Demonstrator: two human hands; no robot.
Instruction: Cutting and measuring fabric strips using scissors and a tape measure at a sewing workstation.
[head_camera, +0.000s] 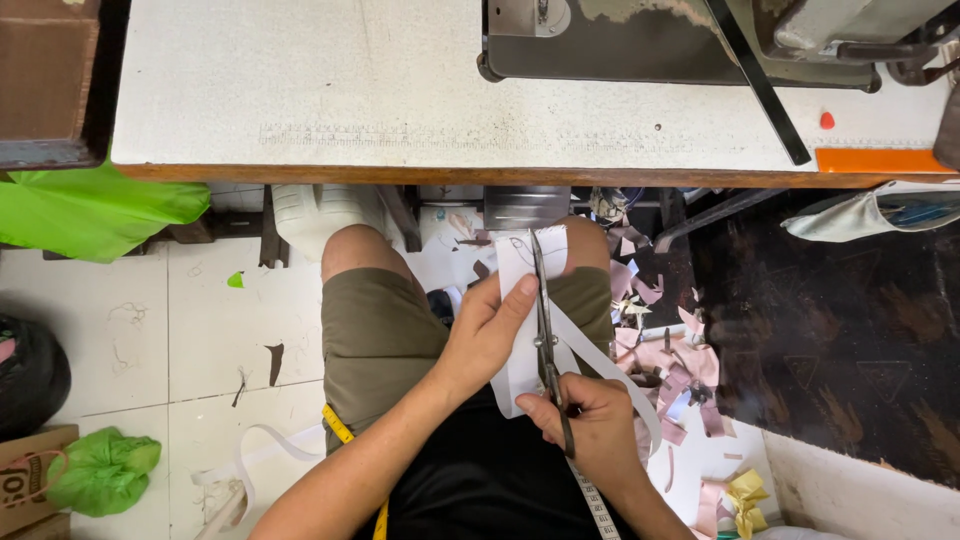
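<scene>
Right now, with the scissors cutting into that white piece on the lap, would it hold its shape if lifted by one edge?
Probably not. The white piece looks thin and bends over the left hand's fingers, so it likely flops. Its trailing strip curls loosely past the right hand, suggesting it is light. The scissors look rigid by contrast.

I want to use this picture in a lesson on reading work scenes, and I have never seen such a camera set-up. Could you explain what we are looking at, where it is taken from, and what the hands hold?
There is one picture, taken by a camera on a person's head, looking down at their own lap. The person sits at a white worktable with a sewing machine on it. The left hand holds a white piece of material over the knees. The right hand works a pair of scissors along it; a white strip hangs off. A yellow tape measure hangs by the person's body. Pink scraps litter the floor, with green bags at the left.
</scene>
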